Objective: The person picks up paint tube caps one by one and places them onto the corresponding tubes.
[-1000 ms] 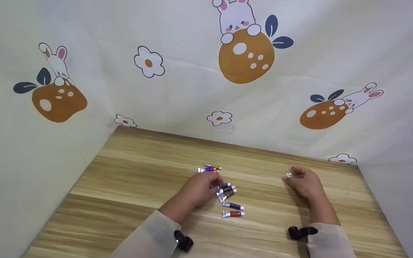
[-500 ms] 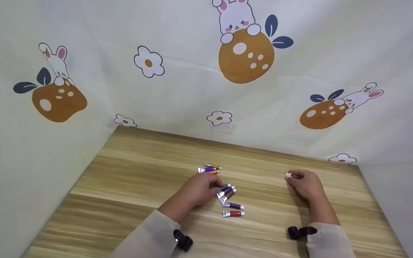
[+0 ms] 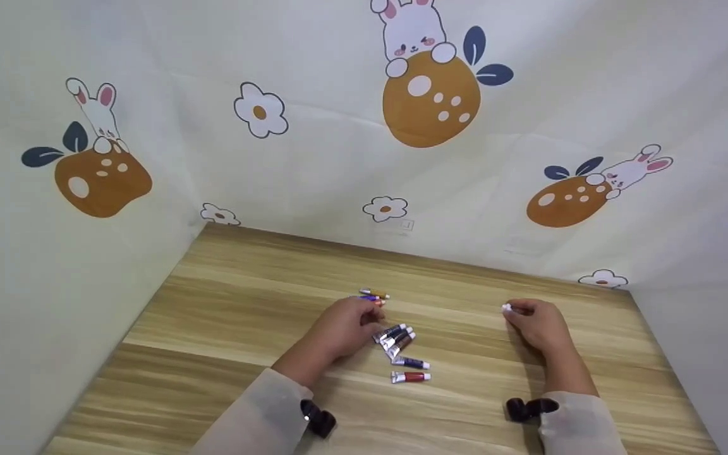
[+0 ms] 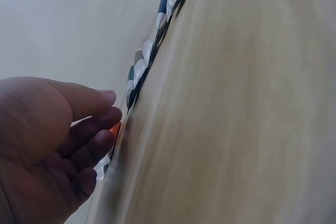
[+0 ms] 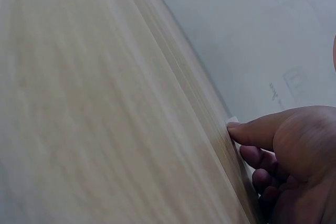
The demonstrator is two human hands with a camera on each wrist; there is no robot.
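We see the left hand point(image 3: 345, 328) with its fingers loosely curled and its thumb and index fingertip close together; we make out nothing held between them. Just beyond its fingers lie an ochre paint tube point(image 3: 376, 294), a partly hidden purple paint tube point(image 3: 369, 297) and an orange paint tube point(image 3: 380, 303). Right of its fingertips we find two dark paint tubes point(image 3: 395, 330) and a brown paint tube point(image 3: 404, 343), bunched together; we cannot tell whether the thumb touches the nearest. On our side of that bunch lie a dark blue paint tube point(image 3: 412, 363) and a red paint tube point(image 3: 413, 377). Well to the right, the right hand point(image 3: 538, 323) pinches a small white piece point(image 3: 507, 308) at its fingertips, above the wooden tabletop point(image 3: 244, 303).
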